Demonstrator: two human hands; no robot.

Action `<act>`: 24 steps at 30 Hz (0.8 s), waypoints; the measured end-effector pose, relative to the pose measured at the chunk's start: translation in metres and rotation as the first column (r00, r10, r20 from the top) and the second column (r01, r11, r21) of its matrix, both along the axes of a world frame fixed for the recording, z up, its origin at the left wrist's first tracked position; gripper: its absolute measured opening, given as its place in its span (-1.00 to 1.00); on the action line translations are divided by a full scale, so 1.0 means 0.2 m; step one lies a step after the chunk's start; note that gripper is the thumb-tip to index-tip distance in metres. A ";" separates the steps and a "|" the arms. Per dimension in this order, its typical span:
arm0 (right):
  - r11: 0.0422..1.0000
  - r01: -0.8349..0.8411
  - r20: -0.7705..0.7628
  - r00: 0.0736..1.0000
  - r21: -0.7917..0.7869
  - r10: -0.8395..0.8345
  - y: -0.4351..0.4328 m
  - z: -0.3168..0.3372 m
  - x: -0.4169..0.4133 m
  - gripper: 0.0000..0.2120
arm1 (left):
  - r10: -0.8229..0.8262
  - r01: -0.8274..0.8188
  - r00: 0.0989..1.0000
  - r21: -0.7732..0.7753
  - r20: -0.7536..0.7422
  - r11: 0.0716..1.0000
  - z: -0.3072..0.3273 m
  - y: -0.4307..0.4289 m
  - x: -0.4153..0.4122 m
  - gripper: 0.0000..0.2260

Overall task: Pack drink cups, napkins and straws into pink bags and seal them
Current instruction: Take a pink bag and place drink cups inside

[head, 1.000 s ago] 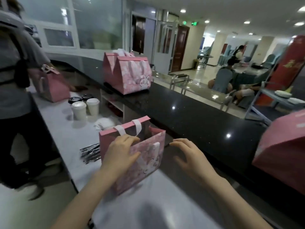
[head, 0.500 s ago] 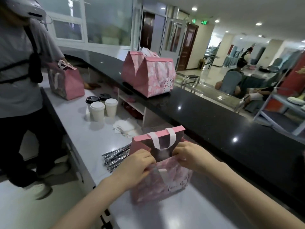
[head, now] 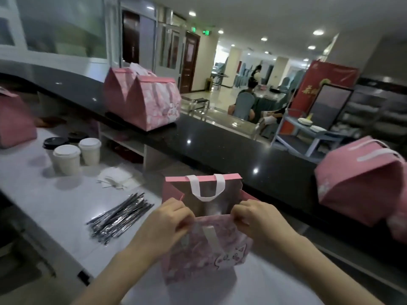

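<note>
An open pink bag with white handles stands on the white counter in front of me. My left hand pinches the near rim at its left corner. My right hand pinches the same rim at the right corner. The far flap stands upright behind them. To the left lie a bundle of wrapped straws, a pile of white napkins and several lidded cups, two with white lids and two with black.
Two sealed pink bags stand on the raised black counter. Another pink bag is at the right, and one more pink bag at the far left edge. Chairs and people sit in the hall beyond.
My right hand came onto the bag's rim and both hands now pinch it apart. The view has swung right; the person at the left has dropped out of view.
</note>
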State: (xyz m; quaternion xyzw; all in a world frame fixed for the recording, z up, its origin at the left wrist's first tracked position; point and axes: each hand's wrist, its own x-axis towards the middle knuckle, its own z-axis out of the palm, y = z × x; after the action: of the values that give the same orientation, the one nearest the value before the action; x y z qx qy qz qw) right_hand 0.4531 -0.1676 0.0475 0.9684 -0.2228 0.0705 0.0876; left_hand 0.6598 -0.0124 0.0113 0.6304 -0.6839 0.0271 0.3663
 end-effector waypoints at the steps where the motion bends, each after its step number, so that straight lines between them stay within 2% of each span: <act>1: 0.999 0.035 0.004 0.999 -0.003 -0.035 0.03 0.02 -0.11 -0.86 | -0.041 0.041 0.999 -0.017 0.006 0.999 0.02 -0.01 -0.08 -0.84; 6: 0.965 0.262 0.057 0.964 -0.026 -0.260 0.21 0.06 -0.76 -0.83 | -0.227 0.231 0.972 -0.065 0.055 0.971 0.09 -0.08 -0.59 -0.86; 11: 0.860 0.505 0.075 0.862 -0.070 -0.500 0.48 0.06 -1.55 -0.82 | -0.430 0.437 0.898 -0.067 0.092 0.897 0.11 -0.09 -1.31 -0.84; 13: 0.813 0.578 0.088 0.816 -0.073 -0.572 0.61 0.07 -1.86 -0.90 | -0.487 0.493 0.869 -0.071 0.086 0.867 0.10 -0.09 -1.62 -0.83; 14: 0.798 0.597 0.128 0.801 -0.086 -0.585 0.67 0.07 -2.01 -0.98 | -0.517 0.522 0.853 -0.076 0.080 0.850 0.09 -0.08 -1.77 -0.83; 16: 0.767 0.633 0.194 0.769 -0.103 -0.609 0.78 0.06 -2.31 -0.85 | -0.577 0.581 0.814 -0.097 0.073 0.808 0.07 -0.07 -2.07 -0.82; 24: 0.675 0.735 0.210 0.671 -0.063 -0.711 1.10 0.00 -3.20 -0.83 | -0.723 0.729 0.685 -0.102 0.096 0.677 -0.01 -0.02 -2.99 -0.84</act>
State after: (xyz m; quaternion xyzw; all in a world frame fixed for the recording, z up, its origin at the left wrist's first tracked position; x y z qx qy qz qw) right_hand -0.1869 0.0526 0.0474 0.7818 -0.5897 0.1267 0.1581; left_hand 0.0620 -0.0163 0.0096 0.2812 -0.8828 -0.0602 0.3714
